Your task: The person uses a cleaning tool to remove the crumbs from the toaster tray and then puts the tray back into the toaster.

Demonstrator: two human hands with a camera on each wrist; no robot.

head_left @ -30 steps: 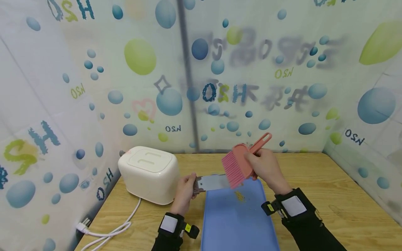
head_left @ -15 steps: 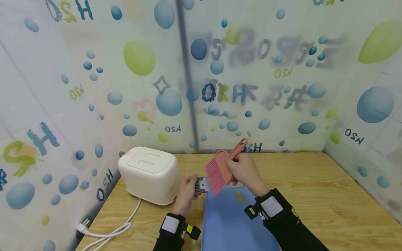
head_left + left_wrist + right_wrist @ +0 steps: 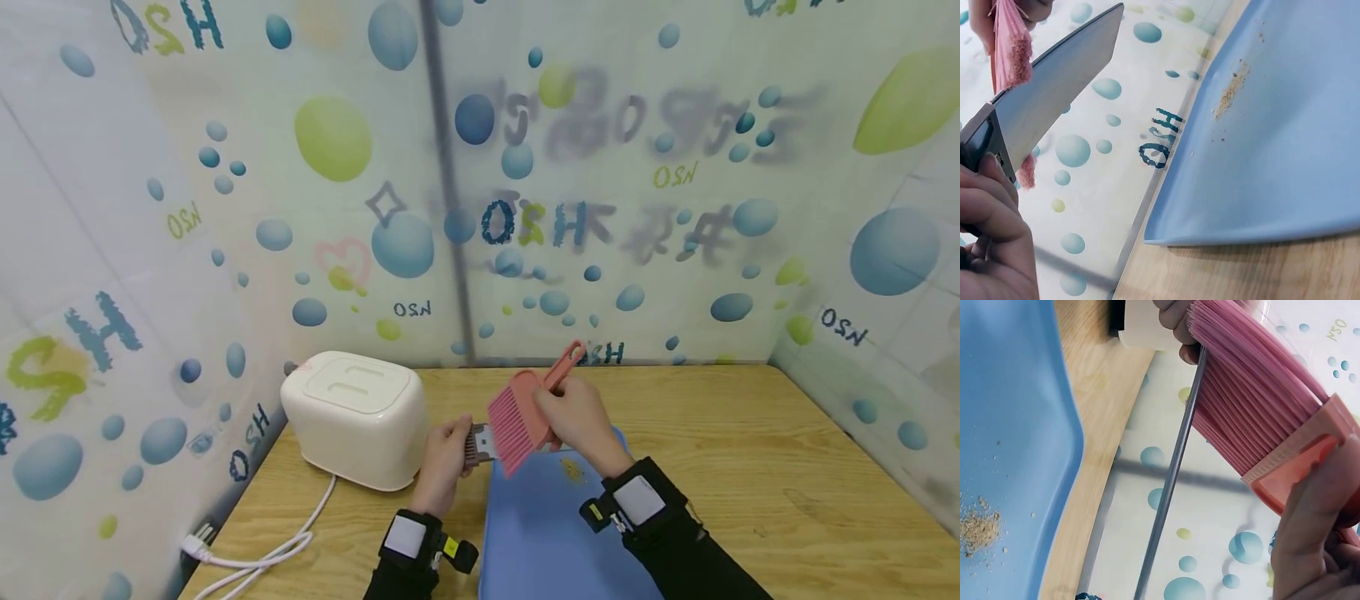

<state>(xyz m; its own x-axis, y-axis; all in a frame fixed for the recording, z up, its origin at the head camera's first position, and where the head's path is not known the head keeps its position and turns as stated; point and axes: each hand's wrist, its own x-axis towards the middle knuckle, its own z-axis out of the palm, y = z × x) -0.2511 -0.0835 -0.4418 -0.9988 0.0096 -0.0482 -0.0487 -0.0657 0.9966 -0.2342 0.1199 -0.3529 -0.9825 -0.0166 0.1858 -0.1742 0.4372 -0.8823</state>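
head view and two wrist views: one brush (image 3: 531,400) against one blade (image 3: 485,439)

head view: two hands, two tools. the left hand (image 3: 442,467) is closed around the blade handle (image 3: 472,450). the right hand (image 3: 577,417) grips the brush, with the brush handle (image 3: 566,364) slanting up and to the right. the bristles (image 3: 510,433) point down and to the left, covering part of the blade. one blue tray (image 3: 555,533) lies on one wooden table (image 3: 750,467); one pile of crumbs (image 3: 573,471) lies toward its far end. one white appliance (image 3: 356,421) stands left of the tray, apart from it. one white cord (image 3: 300,533) runs from beneath the appliance to one plug (image 3: 197,546). two wristbands are worn, one per wrist. one patterned backdrop (image 3: 637,208) stands behind.

left wrist view: one blade, tilted, apart from the tray. bristle tips show at two places: the upper edge of the blade and past its lower edge. left fingers are curled on the blade handle. loose crumbs lie around the single pile.

right wrist view: one blade, seen edge-on. the bristles meet it just beside the left hand. the right hand pinches the brush body.
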